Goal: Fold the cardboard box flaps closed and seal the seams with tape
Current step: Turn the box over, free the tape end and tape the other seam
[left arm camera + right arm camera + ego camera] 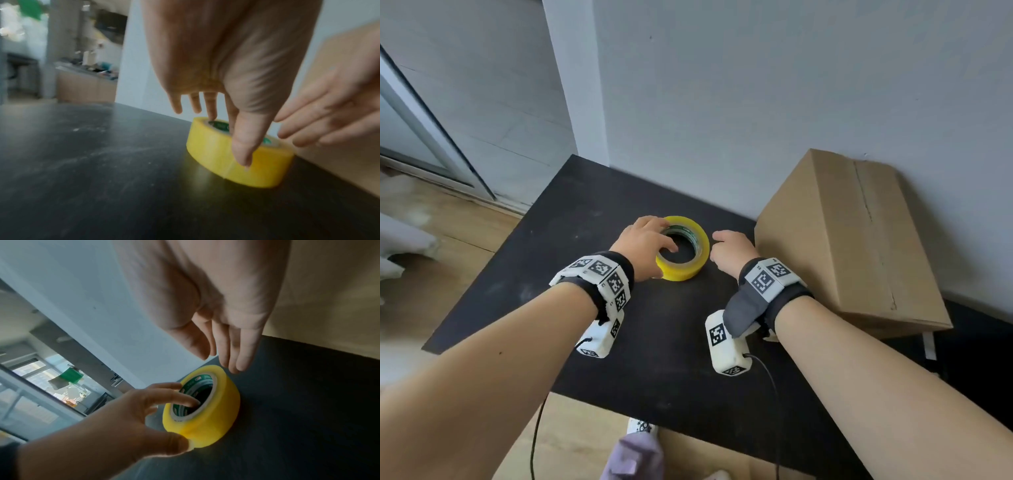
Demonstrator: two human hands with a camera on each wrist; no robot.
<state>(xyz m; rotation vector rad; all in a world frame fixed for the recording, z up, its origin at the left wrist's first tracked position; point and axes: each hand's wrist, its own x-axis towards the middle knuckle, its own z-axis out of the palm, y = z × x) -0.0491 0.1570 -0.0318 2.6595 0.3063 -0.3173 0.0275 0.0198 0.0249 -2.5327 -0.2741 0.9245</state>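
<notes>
A yellow tape roll (686,271) with a green-printed core lies flat on the black table (544,274). My left hand (659,258) grips it, thumb pressed on the outer wall (242,155) and fingers (191,402) dipped into the core. My right hand (726,248) hovers just right of the roll with straight fingers (234,365), holding nothing and not clearly touching it. The brown cardboard box (859,240) stands to the right against the wall. Its flaps are down and a seam line runs along its top face.
The white wall runs behind the table and a glass door (421,137) stands at far left. Wood floor (465,233) lies left of the table. Cables hang from both wrist units over the table's front edge (688,442), above a purple cloth (633,455).
</notes>
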